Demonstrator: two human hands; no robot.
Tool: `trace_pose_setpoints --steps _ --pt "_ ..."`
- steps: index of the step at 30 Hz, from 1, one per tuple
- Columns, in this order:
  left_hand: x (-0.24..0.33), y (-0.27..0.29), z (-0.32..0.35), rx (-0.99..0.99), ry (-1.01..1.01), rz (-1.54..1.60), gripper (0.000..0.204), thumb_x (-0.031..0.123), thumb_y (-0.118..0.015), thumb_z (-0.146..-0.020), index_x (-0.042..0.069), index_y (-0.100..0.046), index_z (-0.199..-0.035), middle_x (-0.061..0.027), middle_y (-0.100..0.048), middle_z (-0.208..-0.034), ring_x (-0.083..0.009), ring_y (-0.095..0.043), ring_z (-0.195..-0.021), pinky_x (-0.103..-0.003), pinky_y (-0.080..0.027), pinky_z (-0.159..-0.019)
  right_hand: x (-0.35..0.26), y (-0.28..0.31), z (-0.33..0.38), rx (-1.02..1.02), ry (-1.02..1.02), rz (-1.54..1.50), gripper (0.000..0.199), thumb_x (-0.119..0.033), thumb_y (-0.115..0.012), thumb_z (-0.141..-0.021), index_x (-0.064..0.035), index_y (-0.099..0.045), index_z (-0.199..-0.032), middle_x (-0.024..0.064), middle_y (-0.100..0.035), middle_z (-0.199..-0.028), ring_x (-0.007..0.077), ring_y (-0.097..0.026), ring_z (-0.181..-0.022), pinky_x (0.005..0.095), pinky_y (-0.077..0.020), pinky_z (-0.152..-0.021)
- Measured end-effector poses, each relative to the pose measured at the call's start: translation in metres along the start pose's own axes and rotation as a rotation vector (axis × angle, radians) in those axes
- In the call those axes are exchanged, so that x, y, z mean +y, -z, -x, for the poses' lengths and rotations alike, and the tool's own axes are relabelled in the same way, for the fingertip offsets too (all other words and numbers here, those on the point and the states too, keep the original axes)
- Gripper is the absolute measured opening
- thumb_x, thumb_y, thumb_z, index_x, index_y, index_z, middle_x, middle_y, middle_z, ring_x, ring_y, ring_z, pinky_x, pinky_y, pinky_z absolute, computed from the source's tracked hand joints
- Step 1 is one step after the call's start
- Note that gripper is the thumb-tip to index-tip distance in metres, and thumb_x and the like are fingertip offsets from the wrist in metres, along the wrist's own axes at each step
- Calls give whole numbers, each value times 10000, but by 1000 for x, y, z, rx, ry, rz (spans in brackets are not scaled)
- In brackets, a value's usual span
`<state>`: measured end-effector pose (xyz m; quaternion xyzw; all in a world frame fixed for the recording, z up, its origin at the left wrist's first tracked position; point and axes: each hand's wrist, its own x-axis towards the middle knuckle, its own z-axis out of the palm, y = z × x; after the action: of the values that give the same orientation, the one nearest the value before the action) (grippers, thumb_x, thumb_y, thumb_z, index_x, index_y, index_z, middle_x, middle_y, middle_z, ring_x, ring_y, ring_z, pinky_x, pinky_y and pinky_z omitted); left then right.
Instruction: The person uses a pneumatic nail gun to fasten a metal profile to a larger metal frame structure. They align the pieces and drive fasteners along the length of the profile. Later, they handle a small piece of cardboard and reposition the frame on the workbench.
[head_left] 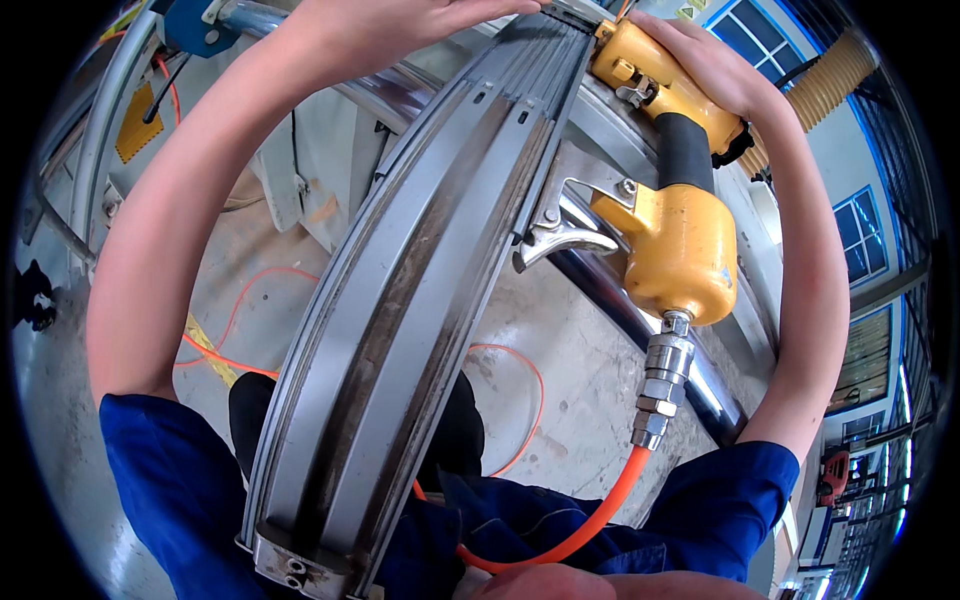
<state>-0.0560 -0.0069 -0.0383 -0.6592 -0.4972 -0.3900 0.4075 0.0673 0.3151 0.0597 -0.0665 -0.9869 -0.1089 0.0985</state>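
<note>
A long curved grey metal rail [410, 300] with raised ridges runs from the bottom centre up to the top of the view. My left hand [400, 22] rests flat on its upper end at the top edge, fingers spread along the metal. My right hand [705, 65] grips the head of a yellow pneumatic tool [670, 215], which is pressed against the rail's right side near the top. The tool has a black grip section, a silver trigger lever [560, 240] and a metal coupling [660, 385] feeding an orange air hose [590, 525].
A polished steel pipe [640, 320] passes under the rail toward the lower right. More orange hose [250, 300] loops on the concrete floor. Machine framing with a blue part [195, 25] stands at the upper left. Windows and a ribbed duct [830, 85] are at the upper right.
</note>
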Motion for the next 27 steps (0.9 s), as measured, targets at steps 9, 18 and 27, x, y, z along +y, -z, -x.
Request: trace_pose_setpoints --steps 9,18,27 --pt "17 -5 -7 -121 -33 -263 61 109 -757 -800 52 -756 -823 -108 -699 -808 -323 -693 -789 -416 -563 -721 -76 26 27 -109 -152 -203 629 -531 -386 -1071 -24 -657 -1329 173 -700 -1263 279 -645 -1158 364 -459 -1034" --pt "32 0 -17 -148 10 -201 75 88 -746 -783 30 -727 -739 -128 -671 -769 -329 -680 -752 -422 -559 -710 -87 30 33 -98 -101 -196 647 -547 -379 -1067 -24 -660 -1323 182 -696 -1271 296 -641 -1177 378 -458 -1041" --pt "29 -4 -23 -184 -81 -302 155 63 -699 -798 6 -661 -658 -135 -649 -749 -332 -667 -746 -421 -560 -722 -75 29 24 -134 -160 -165 691 -577 -359 -1072 -8 -654 -1330 203 -685 -1291 311 -635 -1194 391 -455 -1051"
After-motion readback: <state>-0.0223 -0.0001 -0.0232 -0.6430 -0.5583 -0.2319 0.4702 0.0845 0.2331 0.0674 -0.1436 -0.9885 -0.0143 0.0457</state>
